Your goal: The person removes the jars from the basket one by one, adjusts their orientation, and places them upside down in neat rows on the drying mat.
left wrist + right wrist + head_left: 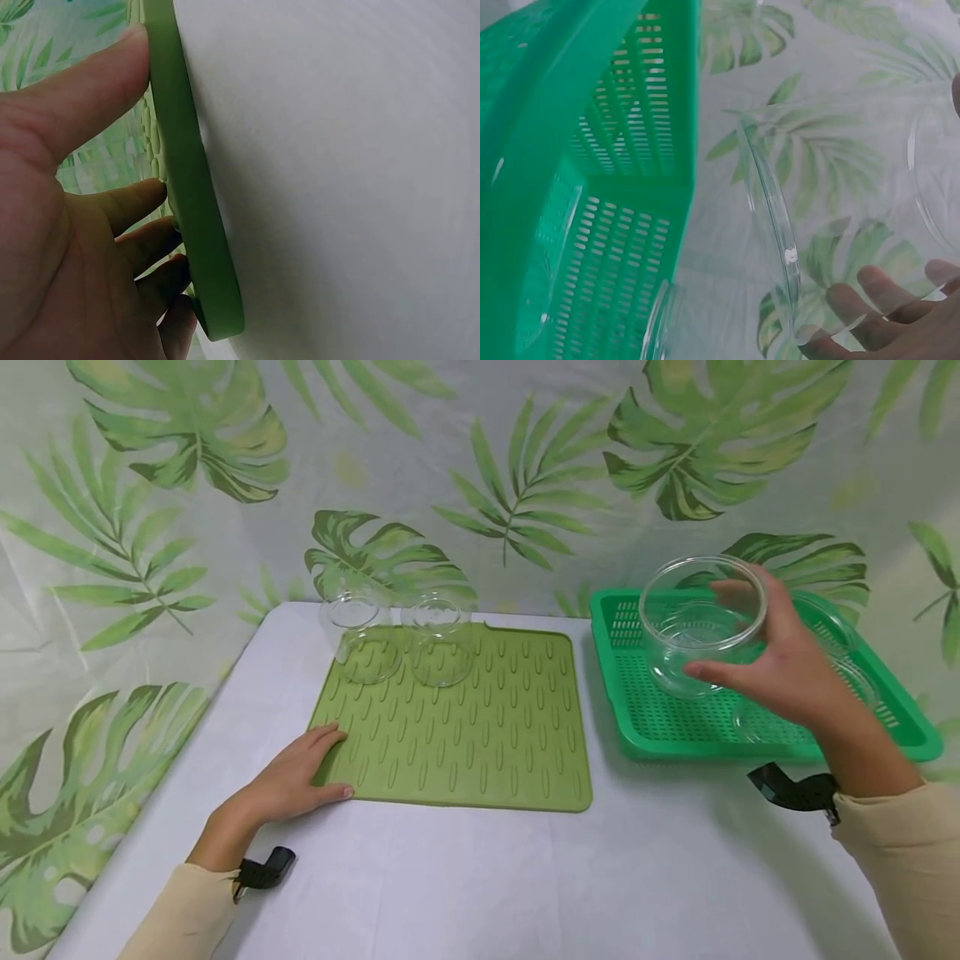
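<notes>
My right hand [795,664] grips a clear round glass bowl [678,647] by its side, thumb in front and fingers behind. The bowl is held over the green basket [622,727], its rim facing up. In the right wrist view, fingertips [881,289] lie against the bowl's clear wall [840,172]. My left hand [288,781] rests at the near left corner of a green ridged mat [465,743], its fingers spread on the edge. Two clear glass bowls [442,652] stand side by side at the mat's far left.
More clear glassware [765,722] lies inside the slotted basket, toward its right side. A white cloth [480,877] covers the table. Behind it hangs a leaf-patterned curtain [525,460], close to the basket and the standing bowls.
</notes>
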The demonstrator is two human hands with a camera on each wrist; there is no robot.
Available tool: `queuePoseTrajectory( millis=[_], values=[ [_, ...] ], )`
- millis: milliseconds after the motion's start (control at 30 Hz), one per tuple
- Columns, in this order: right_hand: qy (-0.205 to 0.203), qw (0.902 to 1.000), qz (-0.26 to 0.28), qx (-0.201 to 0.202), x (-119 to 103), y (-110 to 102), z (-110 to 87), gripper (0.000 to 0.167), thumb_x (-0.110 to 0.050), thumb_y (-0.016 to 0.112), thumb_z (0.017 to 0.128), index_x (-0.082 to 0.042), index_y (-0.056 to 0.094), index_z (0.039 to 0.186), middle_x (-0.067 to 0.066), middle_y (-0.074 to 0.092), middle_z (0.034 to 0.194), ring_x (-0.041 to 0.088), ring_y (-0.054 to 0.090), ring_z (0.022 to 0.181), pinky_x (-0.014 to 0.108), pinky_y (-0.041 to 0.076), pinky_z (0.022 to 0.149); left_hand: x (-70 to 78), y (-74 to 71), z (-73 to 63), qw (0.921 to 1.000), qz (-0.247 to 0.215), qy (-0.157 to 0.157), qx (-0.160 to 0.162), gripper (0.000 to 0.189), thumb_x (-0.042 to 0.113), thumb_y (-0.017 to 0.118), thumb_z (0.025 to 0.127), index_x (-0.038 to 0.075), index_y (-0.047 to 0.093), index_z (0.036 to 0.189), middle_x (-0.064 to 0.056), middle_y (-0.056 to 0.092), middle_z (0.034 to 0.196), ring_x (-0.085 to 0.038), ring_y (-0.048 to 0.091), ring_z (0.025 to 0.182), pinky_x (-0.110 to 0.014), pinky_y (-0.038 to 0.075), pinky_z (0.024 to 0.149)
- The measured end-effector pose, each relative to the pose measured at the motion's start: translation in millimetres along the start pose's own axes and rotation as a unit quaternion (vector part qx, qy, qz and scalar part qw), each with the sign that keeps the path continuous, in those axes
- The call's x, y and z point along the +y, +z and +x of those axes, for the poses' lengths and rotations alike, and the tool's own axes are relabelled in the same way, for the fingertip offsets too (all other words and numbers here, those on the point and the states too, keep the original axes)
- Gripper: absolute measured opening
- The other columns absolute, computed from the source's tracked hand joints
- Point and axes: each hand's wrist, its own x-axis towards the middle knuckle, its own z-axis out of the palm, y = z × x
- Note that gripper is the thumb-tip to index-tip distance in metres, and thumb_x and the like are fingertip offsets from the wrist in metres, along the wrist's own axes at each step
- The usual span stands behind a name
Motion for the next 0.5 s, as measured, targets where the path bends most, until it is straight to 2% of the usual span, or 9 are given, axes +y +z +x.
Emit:
queuePoseTrajectory(
  millis=[133,267,367,500],
  values=[
    [-0.003,0.9999,-0.010,-0.008,-5.2,4.4,0.8,0.111,-0.016,0.086,0.077,-0.044,0.012,0.155,0.005,0.040,0.152,0.009,0.041,0.124,0.026,0.035,0.096,-1.1,-0.1,0.2,1.0000,0.001,0.002,0.001,0.082,0.038,0.075,0.086,-0.002,0.038,0.148,-0.027,0.031,0.157,-0.051,0.027,0.145,-0.066,0.027,0.116],
    [0.003,0.9997,-0.014,-0.020,-12.0,7.6,1.4,0.113,-0.021,0.086,0.077,-0.048,0.008,0.154,0.007,0.037,0.157,0.032,0.040,0.133,0.050,0.037,0.102,-0.8,-0.5,-0.3,1.0000,0.002,0.002,0.000,0.082,0.038,0.075,0.086,-0.003,0.038,0.148,-0.028,0.031,0.156,-0.051,0.027,0.144,-0.067,0.027,0.115],
    [0.004,0.9993,-0.017,-0.034,-16.8,10.3,2.9,0.115,-0.025,0.087,0.077,-0.049,0.005,0.154,0.006,0.034,0.160,0.042,0.035,0.139,0.069,0.032,0.100,0.4,-0.9,-0.3,1.0000,0.001,0.004,0.002,0.081,0.037,0.075,0.086,-0.003,0.038,0.147,-0.028,0.031,0.156,-0.051,0.027,0.144,-0.067,0.028,0.115],
    [-0.003,0.9984,-0.022,-0.053,-21.4,15.9,6.7,0.117,-0.027,0.088,0.075,-0.044,0.005,0.156,0.005,0.033,0.160,0.043,0.029,0.145,0.072,0.029,0.103,2.0,-1.1,-0.4,1.0000,0.002,0.005,0.002,0.081,0.035,0.075,0.086,-0.004,0.039,0.147,-0.029,0.031,0.156,-0.052,0.028,0.144,-0.067,0.028,0.115]
  ],
)
